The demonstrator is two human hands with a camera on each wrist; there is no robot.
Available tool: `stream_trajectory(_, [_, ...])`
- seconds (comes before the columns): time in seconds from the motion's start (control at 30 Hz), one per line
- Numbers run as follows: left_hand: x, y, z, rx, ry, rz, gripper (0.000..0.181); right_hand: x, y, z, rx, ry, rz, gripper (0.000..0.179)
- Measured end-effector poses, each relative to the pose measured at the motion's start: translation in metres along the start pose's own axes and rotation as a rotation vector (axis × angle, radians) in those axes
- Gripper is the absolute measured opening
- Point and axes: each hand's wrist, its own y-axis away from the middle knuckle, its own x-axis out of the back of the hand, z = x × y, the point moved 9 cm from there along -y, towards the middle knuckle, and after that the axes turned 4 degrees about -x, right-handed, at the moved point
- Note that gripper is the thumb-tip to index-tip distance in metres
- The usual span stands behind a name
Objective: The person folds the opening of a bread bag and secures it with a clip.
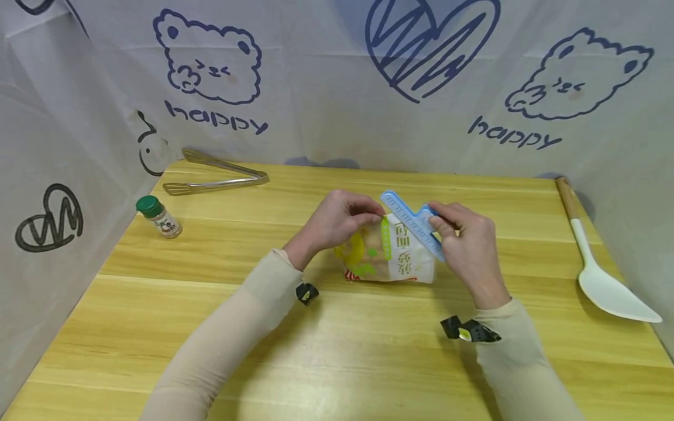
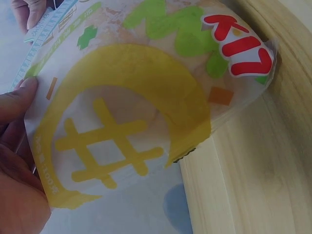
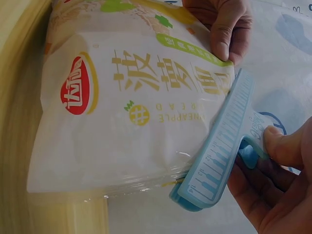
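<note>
A white, see-through bread bag (image 1: 371, 257) with yellow and green print stands on the wooden table, between both hands. My left hand (image 1: 339, 221) pinches its upper edge between thumb and fingers; the left wrist view shows that thumb on the printed side of the bag (image 2: 122, 68). In my right hand (image 1: 468, 242) is a light blue bag clip (image 1: 413, 222), gripped by its handle with thumb and fingers. The clip (image 3: 219, 151) lies slantwise along the bag's upper edge in the right wrist view. How far its jaws reach over the plastic I cannot tell.
Metal tongs (image 1: 216, 186) lie at the back left, spread apart. Nearer stands a tilted-looking seasoning jar (image 1: 160, 217) with a green lid. At the right edge lies a white spatula (image 1: 613, 292) with a wooden handle. White cloth (image 1: 316, 88) with drawings walls the table.
</note>
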Motion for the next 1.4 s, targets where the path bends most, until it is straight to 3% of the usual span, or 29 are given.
stream_trajectory(0.2, [0.001,0.001,-0.004,0.040,-0.021,-0.001,0.010,-0.005,-0.001,0.002,-0.010,0.013,-0.070,0.028])
stream_trajectory(0.37, [0.002,-0.001,-0.006,0.060,-0.046,-0.014,0.010,-0.006,-0.002,0.004,-0.004,-0.045,-0.104,0.028])
stream_trajectory(0.6, [0.003,-0.003,-0.011,0.082,-0.072,-0.062,0.010,-0.005,-0.002,0.007,-0.004,-0.042,-0.101,0.026])
stream_trajectory(0.9, [0.016,0.005,-0.028,0.120,-0.192,-0.143,0.020,-0.006,-0.004,0.013,-0.045,-0.077,-0.094,0.026])
stream_trajectory(1.2, [0.035,0.013,-0.044,0.107,-0.042,-0.092,0.012,-0.005,-0.007,0.020,-0.082,-0.178,-0.076,0.023])
stream_trajectory(1.4, [0.040,0.013,-0.046,0.090,-0.010,-0.033,0.008,-0.010,-0.009,0.030,-0.161,-0.245,-0.110,0.027])
